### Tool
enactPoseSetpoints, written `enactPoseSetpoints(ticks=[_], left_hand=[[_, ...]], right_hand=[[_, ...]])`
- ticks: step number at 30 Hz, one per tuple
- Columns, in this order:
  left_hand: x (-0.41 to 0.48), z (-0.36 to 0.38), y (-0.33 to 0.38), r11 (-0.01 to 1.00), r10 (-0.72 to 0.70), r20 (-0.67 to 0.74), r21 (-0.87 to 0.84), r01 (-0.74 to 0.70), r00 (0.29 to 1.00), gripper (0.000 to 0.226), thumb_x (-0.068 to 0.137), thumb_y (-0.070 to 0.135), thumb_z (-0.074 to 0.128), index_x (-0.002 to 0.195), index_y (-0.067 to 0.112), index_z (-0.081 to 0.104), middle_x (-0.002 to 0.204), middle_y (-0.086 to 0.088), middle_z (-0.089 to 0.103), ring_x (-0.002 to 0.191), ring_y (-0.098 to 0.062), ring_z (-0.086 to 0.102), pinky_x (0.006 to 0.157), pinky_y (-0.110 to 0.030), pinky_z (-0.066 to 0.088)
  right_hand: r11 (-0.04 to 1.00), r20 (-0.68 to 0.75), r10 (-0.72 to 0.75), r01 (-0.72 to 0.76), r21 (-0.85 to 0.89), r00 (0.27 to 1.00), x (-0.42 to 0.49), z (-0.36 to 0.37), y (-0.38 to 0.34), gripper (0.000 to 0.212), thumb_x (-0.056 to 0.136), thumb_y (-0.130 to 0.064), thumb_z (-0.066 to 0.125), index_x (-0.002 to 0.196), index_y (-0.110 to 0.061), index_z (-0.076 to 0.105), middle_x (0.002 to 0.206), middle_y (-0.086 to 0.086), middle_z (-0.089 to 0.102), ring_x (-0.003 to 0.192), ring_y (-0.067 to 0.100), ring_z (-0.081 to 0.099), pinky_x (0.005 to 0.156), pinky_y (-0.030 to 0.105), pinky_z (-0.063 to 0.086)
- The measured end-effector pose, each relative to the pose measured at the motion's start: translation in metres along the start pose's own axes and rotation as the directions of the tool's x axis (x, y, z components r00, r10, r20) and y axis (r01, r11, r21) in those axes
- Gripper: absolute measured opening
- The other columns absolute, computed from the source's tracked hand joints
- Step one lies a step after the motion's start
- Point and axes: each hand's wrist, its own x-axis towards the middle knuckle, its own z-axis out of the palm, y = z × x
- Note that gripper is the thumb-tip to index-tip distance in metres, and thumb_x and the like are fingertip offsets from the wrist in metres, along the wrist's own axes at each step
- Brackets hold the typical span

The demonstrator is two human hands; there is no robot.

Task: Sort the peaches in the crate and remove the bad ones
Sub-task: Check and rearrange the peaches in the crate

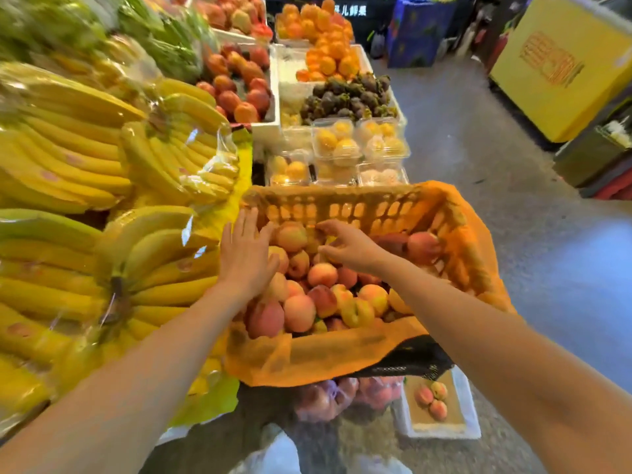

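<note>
Orange plastic crate (342,203) seen beneath both hands, lined with orange sheet (325,354), filled with peaches (301,311). Left hand (244,258) laid flat over peaches by crate's left wall, fingers straight and spread. Right hand (349,249) held just beside it, fingers curled over pile; grip on any peach cannot be told, view blurred. Bananas (85,200) stacked left of left hand. White tray (444,432) seen under right forearm.

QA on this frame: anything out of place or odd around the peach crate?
Nothing spilled. Two oddities: the orange liner sags loosely over the near rim of the crate, and three peaches lie apart in a white tray below it, lower right.
</note>
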Motion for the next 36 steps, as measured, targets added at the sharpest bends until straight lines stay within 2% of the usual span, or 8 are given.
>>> enactPoseSetpoints(ticks=[4,11,18,21,26,29,33,36], left_hand=[[0.009,0.009,-0.014,0.995,0.019,0.017,-0.098,-0.017,1.0,0.07,0.094,0.039,0.047,0.152,0.012,0.019,0.161,-0.009,0.007,0.149,-0.025,0.001,0.119,-0.039,0.011],[0.01,0.017,-0.021,0.988,0.022,-0.052,-0.152,-0.03,0.998,0.06,0.093,0.035,0.05,0.146,0.012,0.034,0.159,-0.007,0.019,0.148,-0.024,0.008,0.117,-0.04,0.022],[0.011,0.015,-0.013,0.991,-0.044,-0.1,-0.13,0.031,0.994,0.052,0.087,0.029,0.057,0.136,0.015,0.049,0.154,-0.006,0.032,0.145,-0.025,0.019,0.11,-0.042,0.028],[0.013,0.013,-0.003,0.992,-0.073,-0.134,-0.115,0.058,0.988,0.053,0.081,0.026,0.063,0.133,0.015,0.053,0.148,-0.009,0.04,0.143,-0.029,0.024,0.112,-0.044,0.022],[0.026,0.017,0.021,0.959,0.055,-0.093,-0.273,-0.079,0.994,0.074,0.073,0.035,0.075,0.139,0.024,0.045,0.141,-0.006,0.046,0.132,-0.028,0.039,0.109,-0.043,0.03],[0.033,0.015,0.045,0.76,0.081,-0.018,-0.645,-0.074,0.997,0.08,0.071,0.033,0.082,0.14,0.025,0.043,0.134,-0.006,0.049,0.124,-0.021,0.048,0.104,-0.039,0.041],[0.047,0.013,0.058,0.665,0.04,0.075,-0.746,0.029,0.996,0.064,0.067,0.045,0.083,0.122,0.034,0.052,0.117,0.004,0.059,0.107,-0.017,0.058,0.092,-0.034,0.05],[0.056,0.008,0.059,0.433,0.012,0.261,-0.871,0.23,0.965,0.053,0.066,0.054,0.079,0.112,0.043,0.054,0.116,0.003,0.06,0.106,-0.015,0.059,0.088,-0.031,0.051]], right_hand=[[0.998,0.033,0.012,-0.011,-0.056,0.999,0.029,0.017,-0.009,0.062,0.091,-0.028,0.063,0.146,-0.021,0.036,0.143,0.009,0.044,0.128,0.024,0.046,0.105,0.041,0.043],[0.956,0.022,-0.001,0.007,-0.295,1.0,0.066,0.043,-0.013,0.078,0.086,-0.029,0.069,0.15,-0.027,0.027,0.148,0.012,0.026,0.133,0.03,0.037,0.106,0.04,0.043],[0.895,-0.036,-0.147,0.118,-0.431,0.988,0.076,0.048,-0.007,0.063,0.081,-0.028,0.07,0.133,-0.017,0.037,0.126,0.01,0.049,0.114,0.03,0.051,0.078,0.038,0.049],[0.942,-0.015,-0.145,0.133,-0.309,0.989,0.078,0.042,0.007,0.068,0.077,-0.042,0.073,0.131,-0.015,0.04,0.118,0.008,0.056,0.109,0.027,0.055,0.077,0.036,0.046],[0.961,0.221,-0.039,-0.024,0.275,0.975,0.067,0.0,0.019,0.05,0.093,-0.044,0.058,0.128,-0.008,0.054,0.112,0.003,0.06,0.099,0.019,0.058,0.076,0.027,0.048],[0.91,0.306,-0.001,-0.126,0.395,0.952,0.06,-0.016,0.028,0.063,0.088,-0.062,0.051,0.11,-0.005,0.067,0.095,0.022,0.066,0.075,0.025,0.056,0.065,0.033,0.044],[0.902,0.374,0.105,-0.247,0.355,0.921,0.05,-0.037,0.04,0.072,0.085,-0.074,0.041,0.104,-0.012,0.071,0.086,0.008,0.066,0.076,0.021,0.059,0.068,0.031,0.046],[0.824,0.414,0.142,-0.339,0.454,0.899,0.044,-0.049,0.045,0.067,0.093,-0.065,0.037,0.102,-0.006,0.066,0.081,0.008,0.064,0.075,0.023,0.055,0.068,0.029,0.045]])
